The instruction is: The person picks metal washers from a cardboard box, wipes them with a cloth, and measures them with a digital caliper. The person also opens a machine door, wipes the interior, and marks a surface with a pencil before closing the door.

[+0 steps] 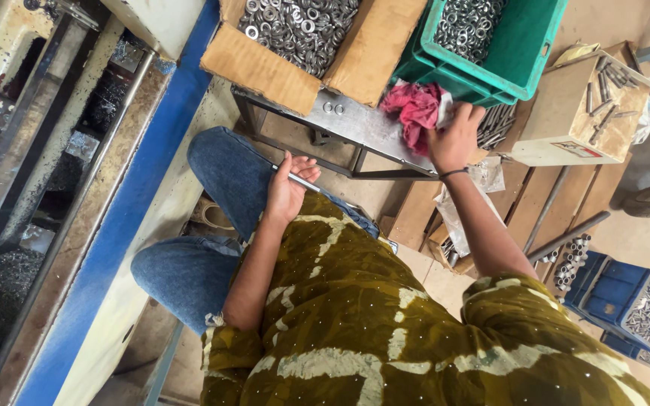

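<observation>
My left hand (286,192) rests on my blue-jeaned knee (231,169) and is closed around a thin metal rod (304,182) that pokes out toward the right. My right hand (457,135) reaches forward to the edge of a grey metal stand (355,120). Its fingers curl on a crumpled red cloth (415,109), right beside a bundle of metal rods (496,120). What lies under its fingers is hidden.
A cardboard box of steel washers (295,26) and a green crate of washers (483,30) sit on the stand. A cardboard box topped with loose bolts (588,113) stands at right, and blue bins of small metal parts (633,304) lower right. A blue-edged machine bed (126,210) runs along the left.
</observation>
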